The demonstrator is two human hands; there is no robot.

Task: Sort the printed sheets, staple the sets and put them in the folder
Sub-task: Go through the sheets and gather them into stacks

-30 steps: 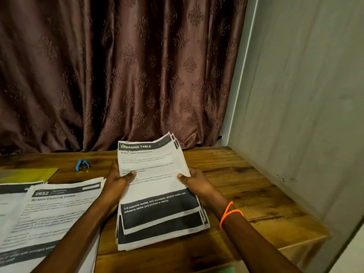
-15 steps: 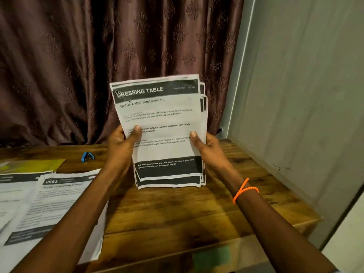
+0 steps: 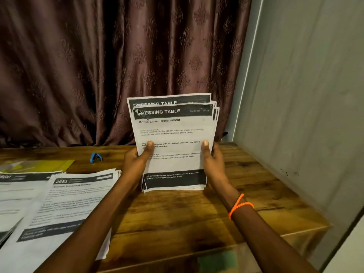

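Both hands (image 3: 175, 164) grip the printed sheets (image 3: 173, 146) upright, long axis vertical, headings topmost.

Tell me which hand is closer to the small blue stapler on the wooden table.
Left. The left hand grips the left edge of the upright printed stack, just right of the small blue stapler. The right hand grips the stack's far edge, farther away.
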